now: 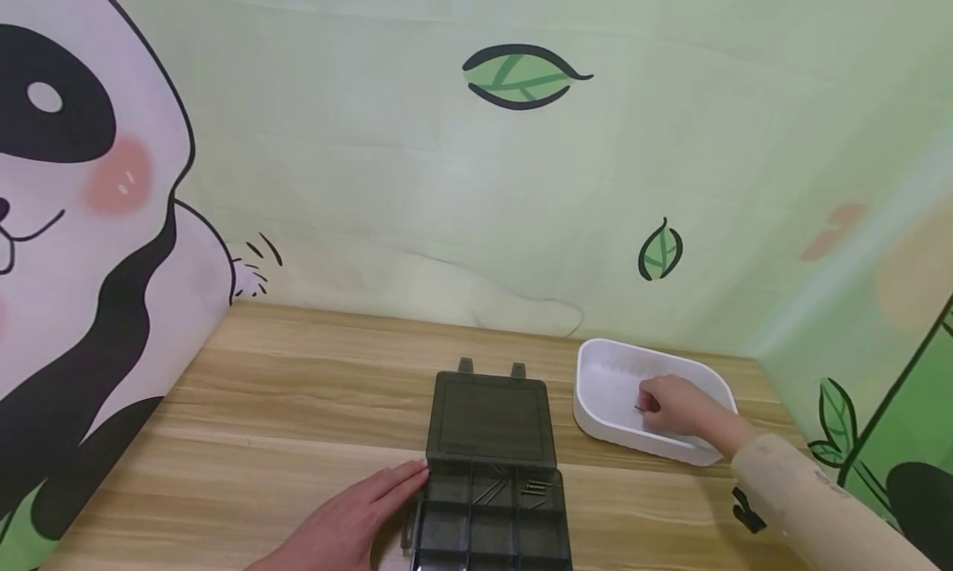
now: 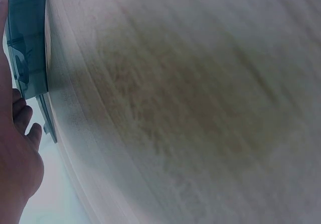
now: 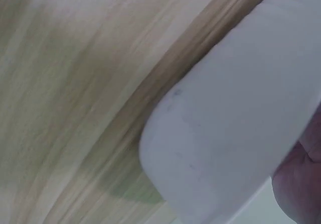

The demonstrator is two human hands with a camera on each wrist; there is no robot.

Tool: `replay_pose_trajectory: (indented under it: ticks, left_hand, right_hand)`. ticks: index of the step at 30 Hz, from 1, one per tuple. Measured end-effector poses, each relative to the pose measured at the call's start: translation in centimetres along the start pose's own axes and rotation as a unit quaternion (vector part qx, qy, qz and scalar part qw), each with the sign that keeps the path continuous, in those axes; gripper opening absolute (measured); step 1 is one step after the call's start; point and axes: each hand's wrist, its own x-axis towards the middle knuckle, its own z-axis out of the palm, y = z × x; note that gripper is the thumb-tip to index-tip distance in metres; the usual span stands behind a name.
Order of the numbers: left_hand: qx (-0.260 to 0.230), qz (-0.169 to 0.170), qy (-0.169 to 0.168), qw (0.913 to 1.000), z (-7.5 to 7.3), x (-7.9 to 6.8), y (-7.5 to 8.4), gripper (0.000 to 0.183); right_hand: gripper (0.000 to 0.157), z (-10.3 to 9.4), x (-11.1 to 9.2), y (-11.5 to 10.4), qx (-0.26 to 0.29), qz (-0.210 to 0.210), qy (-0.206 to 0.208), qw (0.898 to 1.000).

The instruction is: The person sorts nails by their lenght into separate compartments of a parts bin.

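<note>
A dark see-through compartment box (image 1: 493, 530) lies with its lid (image 1: 491, 418) folded back, away from me. Thin metal screws (image 1: 534, 488) lie in its back middle and back right compartments. My left hand (image 1: 350, 509) rests its straight fingers against the box's left side near the hinge; the left wrist view shows that hand (image 2: 17, 148) beside the box wall (image 2: 27, 43). Inside the white tray (image 1: 606, 389), my right hand (image 1: 681, 405) has its fingers curled down, pinching a small screw whose thin dark end shows at the fingertips. In the right wrist view the tray wall (image 3: 225, 113) hides most of that hand.
The box and tray stand on a wood-grain table (image 1: 298, 381), the tray to the right of the lid. Behind the table rises a green wall cloth (image 1: 372, 182) printed with a panda and leaves. A black strap piece (image 1: 748, 511) hangs at the right sleeve.
</note>
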Motion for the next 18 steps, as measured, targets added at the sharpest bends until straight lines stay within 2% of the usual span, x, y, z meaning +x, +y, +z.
replay_pose_trajectory:
  ticks: [8,18]
  left_hand:
    - [0.001,0.004,0.004,1.0000,-0.1,0.0,0.1,0.122]
    - [-0.003,0.002,0.006,1.0000,0.0,0.0,0.0,0.123]
  right_hand:
    - [0.019,-2.1,0.7,-1.7,0.062,0.009,0.033,0.998]
    - [0.012,-4.3,1.8,-5.7,0.097,-0.032,0.054,0.993]
